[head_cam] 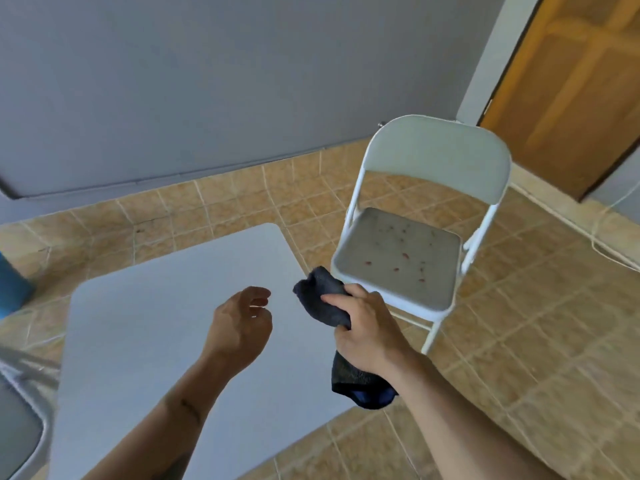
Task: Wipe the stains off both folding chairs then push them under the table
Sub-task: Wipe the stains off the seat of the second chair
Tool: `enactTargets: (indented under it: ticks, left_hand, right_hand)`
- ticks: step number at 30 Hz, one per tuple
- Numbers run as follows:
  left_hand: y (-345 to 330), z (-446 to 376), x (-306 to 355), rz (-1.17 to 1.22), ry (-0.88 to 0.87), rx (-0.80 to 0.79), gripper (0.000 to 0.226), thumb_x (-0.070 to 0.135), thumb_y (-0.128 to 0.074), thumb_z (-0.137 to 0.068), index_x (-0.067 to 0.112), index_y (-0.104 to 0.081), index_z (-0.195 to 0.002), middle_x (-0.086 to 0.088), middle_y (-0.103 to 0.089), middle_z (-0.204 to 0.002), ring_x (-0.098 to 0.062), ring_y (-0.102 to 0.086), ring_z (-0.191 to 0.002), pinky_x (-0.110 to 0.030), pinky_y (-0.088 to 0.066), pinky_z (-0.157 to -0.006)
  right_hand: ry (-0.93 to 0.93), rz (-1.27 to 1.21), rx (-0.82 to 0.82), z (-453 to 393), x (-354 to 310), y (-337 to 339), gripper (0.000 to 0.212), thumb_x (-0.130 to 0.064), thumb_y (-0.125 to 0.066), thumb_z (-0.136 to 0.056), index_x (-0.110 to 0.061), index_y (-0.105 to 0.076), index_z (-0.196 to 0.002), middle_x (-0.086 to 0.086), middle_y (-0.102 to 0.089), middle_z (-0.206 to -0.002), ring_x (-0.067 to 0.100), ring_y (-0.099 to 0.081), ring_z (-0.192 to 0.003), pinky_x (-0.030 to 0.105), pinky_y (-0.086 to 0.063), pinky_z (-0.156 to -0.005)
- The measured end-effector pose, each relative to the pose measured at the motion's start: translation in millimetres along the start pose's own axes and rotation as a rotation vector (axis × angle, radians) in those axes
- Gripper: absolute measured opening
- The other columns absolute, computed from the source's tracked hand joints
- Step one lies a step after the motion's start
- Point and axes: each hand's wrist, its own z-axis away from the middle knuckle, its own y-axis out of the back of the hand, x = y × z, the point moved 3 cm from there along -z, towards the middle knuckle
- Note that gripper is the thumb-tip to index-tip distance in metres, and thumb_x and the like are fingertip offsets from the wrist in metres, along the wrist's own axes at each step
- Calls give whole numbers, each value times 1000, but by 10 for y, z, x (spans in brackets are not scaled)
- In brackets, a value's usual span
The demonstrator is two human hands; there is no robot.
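The right hand (367, 334) grips a dark crumpled cloth (325, 299); the left hand (239, 323) hovers half-open, holding nothing, above the white square desk (156, 323). The white metal folding chair (415, 237) beside the desk has reddish stains (403, 255); a light wipe may only smear them.

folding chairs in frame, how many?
2. One white metal folding chair stands open right of the white square table, its grey seat spotted with reddish stains. A second chair is cut off at the lower left edge, mostly out of view.

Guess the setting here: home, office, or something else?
Probably a plain room in a home, though not certain: tan tiled floor, a wooden door in the corner, a small white table with a stained folding chair beside it.
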Motion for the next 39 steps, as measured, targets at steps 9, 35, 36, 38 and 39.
enactTargets:
  ticks: [9,35,36,38,39]
  left_hand:
    - [-1320,-798,321,6,10,-116,37,4,-47,-92,24,-65,-118,2,-64,-119,-20,-63,-92,-12,-43,-52]
    - [-3337,-3300,-715,-126,40,-106,53,3,-50,-89,21,-57,-138,4,-56,-142,-20,-55,-127,-24,-41,-102]
    - [-3345,-3306,-708,-119,46,-103,53,3,-50,-88,21,-57,-138,4,-57,-141,-20,-55,-126,-26,-42,-102]
    - [-3339,-3308,-676,-110,57,-104,55,4,-50,-87,23,-57,-138,5,-57,-141,-21,-56,-126,-30,-46,-103]
    - [-3329,-3312,-658,-122,66,-107,56,5,-50,-87,25,-56,-139,6,-57,-141,-22,-57,-125,-32,-47,-102]
  right_hand:
    - [-87,64,51,-514,1263,332,55,-14,-49,-84,-35,-53,-135,-5,-45,-132,26,-40,-106,40,-45,-95]
    - [-78,441,-135,-2905,2729,-1136,80,-23,-68,-69,-29,-38,-143,6,-35,-147,32,-43,-110,45,-41,-84]
    - [-77,432,-141,-2911,2734,-1130,81,-23,-69,-69,-29,-37,-143,7,-35,-147,32,-43,-110,45,-41,-84]
    - [-71,420,-152,-2908,2737,-1114,82,-23,-70,-69,-29,-37,-143,6,-34,-147,32,-43,-111,45,-41,-85]
    - [-65,415,-150,-2907,2737,-1100,81,-22,-70,-69,-29,-37,-143,6,-35,-147,32,-43,-111,45,-41,-84]
